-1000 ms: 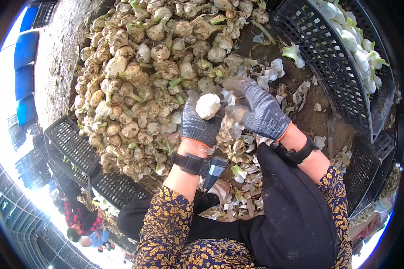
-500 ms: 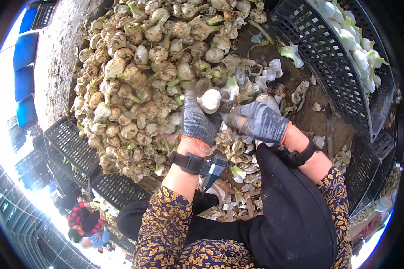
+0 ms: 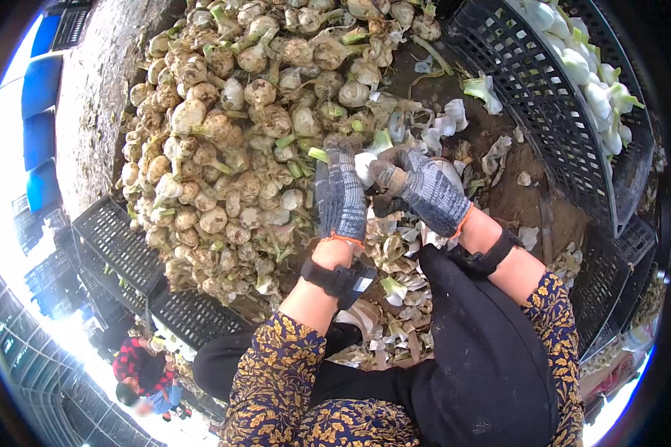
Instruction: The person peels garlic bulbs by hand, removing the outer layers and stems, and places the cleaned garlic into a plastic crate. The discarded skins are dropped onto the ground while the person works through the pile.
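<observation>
While both gloved hands meet beside the pile, I can make out one white bulb point(image 3: 364, 165) between them, partly covered by fingers. The left hand point(image 3: 341, 195), its back turned up, appears to grasp that bulb on its thumb side; the right hand point(image 3: 429, 190) has its fingers bent close against it — whether they pinch the skin or merely rest there, I cannot tell. Left of the left hand, and beyond it, spreads a pile of soil-stained bulbs point(image 3: 213, 218). Papery husks point(image 3: 395, 257) litter the ground on the near side of both hands, and well out to the right hand's right stands a black crate point(image 3: 525, 86) holding clean white bulbs point(image 3: 576, 67). As I judge it, loose skin comes off best when the left hand steadies the bulb without squeezing and turns it slightly — the right hand drawing the layers away gently, never digging in.
</observation>
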A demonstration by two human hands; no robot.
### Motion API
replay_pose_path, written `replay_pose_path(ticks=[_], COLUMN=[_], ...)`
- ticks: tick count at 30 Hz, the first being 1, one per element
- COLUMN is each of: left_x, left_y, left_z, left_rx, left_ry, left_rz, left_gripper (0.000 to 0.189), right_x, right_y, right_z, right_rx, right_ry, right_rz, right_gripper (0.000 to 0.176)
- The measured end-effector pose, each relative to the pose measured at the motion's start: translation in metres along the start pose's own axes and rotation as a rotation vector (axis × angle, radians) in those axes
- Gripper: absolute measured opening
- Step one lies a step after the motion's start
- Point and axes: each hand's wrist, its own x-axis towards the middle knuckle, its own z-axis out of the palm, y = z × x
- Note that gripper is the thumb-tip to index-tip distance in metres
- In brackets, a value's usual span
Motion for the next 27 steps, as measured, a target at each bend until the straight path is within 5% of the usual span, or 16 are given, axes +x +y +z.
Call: replay_pose_path(ticks=[2,8,12,13,16,17,21,22,27], left_x=[0.0,0.011,0.01,0.01,0.008,0.007,-0.01,-0.016,-0.011], left_y=[0.003,-0.018,-0.012,-0.007,0.015,0.029,0.112,0.129,0.153], left_z=[0.001,0.001,0.004,0.004,0.014,0.022,0.061,0.068,0.046], left_rx=[-0.032,-0.229,-0.46,-0.441,-0.418,-0.416,-0.494,-0.599,-0.801], left_ry=[0.006,0.006,-0.086,-0.095,-0.069,-0.043,-0.381,-0.531,-0.648], left_rz=[-0.115,-0.332,-0.387,-0.421,-0.415,-0.395,-0.213,-0.203,0.05], left_gripper=[0.052,0.055,0.054,0.052,0.044,0.042,0.046,0.049,0.034], right_x=[0.003,0.004,0.002,0.002,0.014,0.015,0.011,0.019,0.029], right_y=[0.008,0.013,0.011,0.007,0.039,0.039,0.024,0.046,0.037], right_z=[-0.003,-0.008,-0.013,-0.016,-0.025,-0.035,-0.037,-0.048,-0.065], right_rx=[-0.34,-0.056,-0.177,-0.044,0.253,-0.256,0.068,-0.298,-0.404], right_ry=[0.052,-0.099,-0.032,-0.099,-0.006,0.161,0.248,0.27,0.415], right_rz=[-0.36,-0.129,-0.288,-0.154,-0.058,-0.25,-0.108,-0.41,-0.473], right_gripper=[0.032,0.025,0.021,0.021,0.021,0.022,0.021,0.022,0.025])
